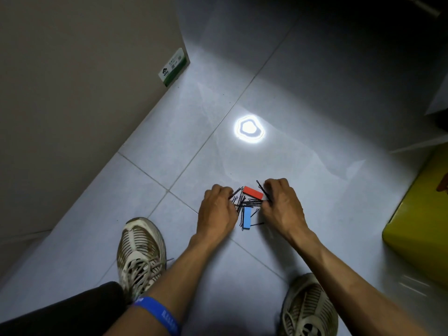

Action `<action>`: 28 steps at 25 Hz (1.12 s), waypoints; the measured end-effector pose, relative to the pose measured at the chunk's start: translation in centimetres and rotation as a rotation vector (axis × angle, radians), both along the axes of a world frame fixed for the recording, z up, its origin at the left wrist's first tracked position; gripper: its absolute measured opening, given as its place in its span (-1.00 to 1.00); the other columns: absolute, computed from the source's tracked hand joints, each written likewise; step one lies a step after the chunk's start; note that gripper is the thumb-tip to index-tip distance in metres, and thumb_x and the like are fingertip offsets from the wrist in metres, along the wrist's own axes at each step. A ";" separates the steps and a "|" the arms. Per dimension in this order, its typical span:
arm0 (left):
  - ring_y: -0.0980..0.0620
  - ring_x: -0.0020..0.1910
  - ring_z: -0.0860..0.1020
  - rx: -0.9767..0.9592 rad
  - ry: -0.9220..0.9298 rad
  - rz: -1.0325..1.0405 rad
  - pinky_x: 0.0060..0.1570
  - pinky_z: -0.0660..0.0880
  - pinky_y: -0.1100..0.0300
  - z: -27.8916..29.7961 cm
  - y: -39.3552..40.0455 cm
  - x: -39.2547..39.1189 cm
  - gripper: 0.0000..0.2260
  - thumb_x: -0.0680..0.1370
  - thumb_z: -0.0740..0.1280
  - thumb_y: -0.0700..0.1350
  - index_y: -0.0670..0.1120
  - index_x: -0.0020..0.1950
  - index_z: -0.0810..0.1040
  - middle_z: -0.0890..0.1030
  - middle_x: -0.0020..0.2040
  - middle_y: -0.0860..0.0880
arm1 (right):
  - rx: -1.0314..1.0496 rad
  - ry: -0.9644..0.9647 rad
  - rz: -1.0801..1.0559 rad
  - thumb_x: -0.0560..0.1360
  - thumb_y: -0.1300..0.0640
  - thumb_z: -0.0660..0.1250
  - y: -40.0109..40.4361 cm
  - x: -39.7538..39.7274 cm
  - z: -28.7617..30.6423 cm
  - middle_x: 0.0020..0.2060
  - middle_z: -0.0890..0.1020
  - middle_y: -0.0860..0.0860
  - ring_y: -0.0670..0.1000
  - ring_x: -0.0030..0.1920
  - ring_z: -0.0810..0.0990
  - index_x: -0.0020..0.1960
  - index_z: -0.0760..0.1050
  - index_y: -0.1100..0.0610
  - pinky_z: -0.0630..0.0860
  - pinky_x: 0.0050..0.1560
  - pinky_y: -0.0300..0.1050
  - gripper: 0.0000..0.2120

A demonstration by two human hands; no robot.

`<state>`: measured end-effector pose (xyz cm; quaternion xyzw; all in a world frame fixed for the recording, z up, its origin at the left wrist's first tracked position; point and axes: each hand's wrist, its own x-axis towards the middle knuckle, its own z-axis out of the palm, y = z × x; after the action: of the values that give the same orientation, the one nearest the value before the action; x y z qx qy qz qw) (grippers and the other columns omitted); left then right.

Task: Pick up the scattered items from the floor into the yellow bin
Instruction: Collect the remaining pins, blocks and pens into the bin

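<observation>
The dim scene is lit from above by one source, mirrored as hard glare [249, 128] on the glossy floor [303, 93], while far corners are lost in darkness.

You are wearing the only camera on your head, and it is looking steeply down and a little forward at the tiled floor [315, 88] in front of you. It is sitting close enough that both forearms are reaching in from the bottom edge and your two shoes [141, 253] are framing the lower part of the picture. The wide lens is bending the edges, so the wall [72, 81] is leaning in on the left and the yellow bin [421, 226] is getting cropped at the right. No second view is sharing this scene.
</observation>
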<state>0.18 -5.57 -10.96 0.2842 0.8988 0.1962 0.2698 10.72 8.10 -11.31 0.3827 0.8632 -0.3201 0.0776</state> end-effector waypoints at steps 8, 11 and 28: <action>-0.12 0.15 0.51 0.045 -0.458 0.416 0.22 0.46 0.03 0.9 2.3 3.3 -0.66 0.47 0.15 -0.28 -0.11 0.17 0.55 0.49 0.18 -0.14 | -0.186 -0.092 -0.125 0.50 0.16 0.22 -3.8 -1.1 0.4 0.22 0.38 0.13 0.16 0.18 0.40 0.32 0.35 0.17 0.46 0.06 0.00 -0.61; -0.11 0.02 0.62 0.163 -0.629 0.626 0.04 0.58 0.02 0.9 2.6 3.0 -0.73 0.52 0.15 -0.29 -0.01 -0.06 0.59 0.64 0.02 -0.12 | -0.252 -0.092 -0.214 0.56 0.10 0.24 -3.8 -1.6 0.3 0.20 0.42 0.13 0.16 0.21 0.42 0.29 0.39 0.17 0.42 0.05 -0.04 -0.67; 0.08 -0.46 0.61 0.084 -0.732 0.671 -0.42 0.47 0.31 -0.1 2.6 -1.1 -0.75 0.46 0.24 -0.31 -0.07 -0.28 0.64 0.67 -0.34 -0.05 | -0.034 -0.015 -0.104 0.57 0.10 0.28 -6.0 -1.1 -0.3 0.11 0.49 0.12 0.14 0.09 0.46 0.30 0.42 0.17 0.46 -0.06 0.01 -0.67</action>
<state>-0.90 -2.98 -11.05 -0.0974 0.7785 0.3952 0.4778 9.58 2.10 -11.60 0.4282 0.8358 -0.3357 0.0736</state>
